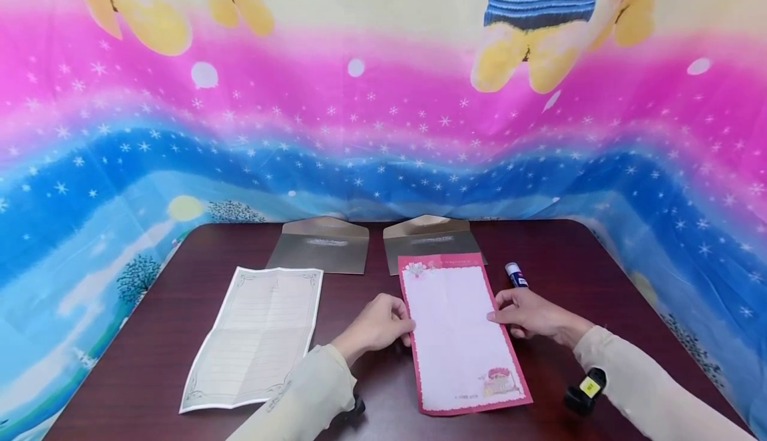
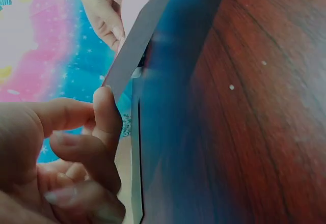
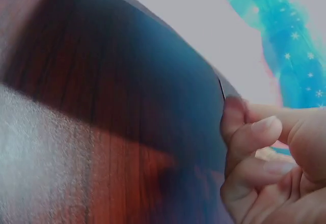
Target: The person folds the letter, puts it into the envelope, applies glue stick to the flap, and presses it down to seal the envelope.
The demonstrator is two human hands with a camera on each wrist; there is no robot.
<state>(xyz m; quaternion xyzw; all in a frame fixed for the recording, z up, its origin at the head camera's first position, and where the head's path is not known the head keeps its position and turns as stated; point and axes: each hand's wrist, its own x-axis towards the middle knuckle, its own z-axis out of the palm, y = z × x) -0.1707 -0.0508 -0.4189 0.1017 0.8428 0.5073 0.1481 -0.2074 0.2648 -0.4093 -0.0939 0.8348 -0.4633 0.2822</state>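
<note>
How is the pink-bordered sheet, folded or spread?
Spread: the pink-bordered sheet shows its printed face top to bottom, all four corners visible.

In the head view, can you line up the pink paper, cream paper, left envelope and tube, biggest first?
1. Pink paper and cream paper: too alike to rank, and the pink one is held up, maybe nearer the camera.
2. Left envelope.
3. Tube, the part showing.

The pink-edged sheet [image 1: 449,331], whose print [image 1: 466,397] is too small to read, hides a near part of the right envelope [image 1: 419,248]. The right hand [image 1: 530,311] covers the small tube's [image 1: 515,274] near end.
</note>
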